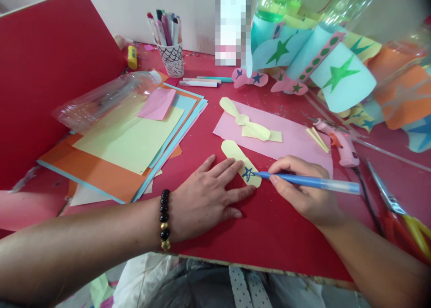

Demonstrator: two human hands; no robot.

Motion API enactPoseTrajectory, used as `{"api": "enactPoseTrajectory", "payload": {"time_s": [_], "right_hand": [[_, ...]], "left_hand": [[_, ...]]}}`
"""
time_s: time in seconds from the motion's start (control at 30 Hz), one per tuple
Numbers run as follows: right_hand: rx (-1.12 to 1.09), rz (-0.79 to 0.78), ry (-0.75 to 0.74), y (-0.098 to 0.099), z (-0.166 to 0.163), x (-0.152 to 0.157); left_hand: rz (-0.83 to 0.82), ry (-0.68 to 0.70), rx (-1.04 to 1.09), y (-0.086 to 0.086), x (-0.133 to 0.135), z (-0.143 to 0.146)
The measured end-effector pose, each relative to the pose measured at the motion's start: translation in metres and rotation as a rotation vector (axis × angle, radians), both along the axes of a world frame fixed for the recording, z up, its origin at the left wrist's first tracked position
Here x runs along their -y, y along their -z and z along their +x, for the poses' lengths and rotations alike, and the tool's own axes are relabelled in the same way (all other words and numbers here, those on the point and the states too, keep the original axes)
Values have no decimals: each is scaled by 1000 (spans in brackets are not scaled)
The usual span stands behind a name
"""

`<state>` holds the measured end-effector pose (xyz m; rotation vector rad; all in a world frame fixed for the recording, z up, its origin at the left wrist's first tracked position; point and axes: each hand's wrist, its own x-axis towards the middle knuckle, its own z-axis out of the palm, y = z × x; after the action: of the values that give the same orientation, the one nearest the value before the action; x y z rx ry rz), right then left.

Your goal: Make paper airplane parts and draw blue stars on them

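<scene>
We had a pale yellow paper strip (235,157) with rounded ends lying flat on the red-covered bench (286,249), a dark blue star inked near its lower end and its upper end close to a pink paper sheet (296,142). We judged the strip very light, soft and easily creased, best taken by its bare upper end, clear of the ink. It lay between our hands. Our left hand (205,198) was open and flat on the bench, fingers spread, its fingertips at the strip's edge, though we could not tell how firmly they bore on it. Our right hand (303,189) was closed around a blue felt-tip pen (313,182), with the pen's tip at the star.
</scene>
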<state>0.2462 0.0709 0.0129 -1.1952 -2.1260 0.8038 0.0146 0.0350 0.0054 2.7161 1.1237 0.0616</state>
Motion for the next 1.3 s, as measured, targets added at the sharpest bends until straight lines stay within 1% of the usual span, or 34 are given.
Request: {"api": "enactPoseTrajectory", "payload": {"time_s": [0.27,0.43,0.6,0.77,1.03,1.3], "right_hand": [[27,-5,-47,2,-4,-2],[42,-1,-8,2,-3,-2],[31,-4,-45,2,-2,-2],[22,19,18,4,-3,-1],[28,22,5,5,-4,-2],[14,53,65,7,-3,-3]], "left_hand": [[1,-4,19,0,0,0],[-3,-4,15,-1,0,0],[5,5,17,1,0,0],[-3,6,14,1,0,-1],[-4,6,7,2,-1,-1],[2,6,4,1,0,-1]]}}
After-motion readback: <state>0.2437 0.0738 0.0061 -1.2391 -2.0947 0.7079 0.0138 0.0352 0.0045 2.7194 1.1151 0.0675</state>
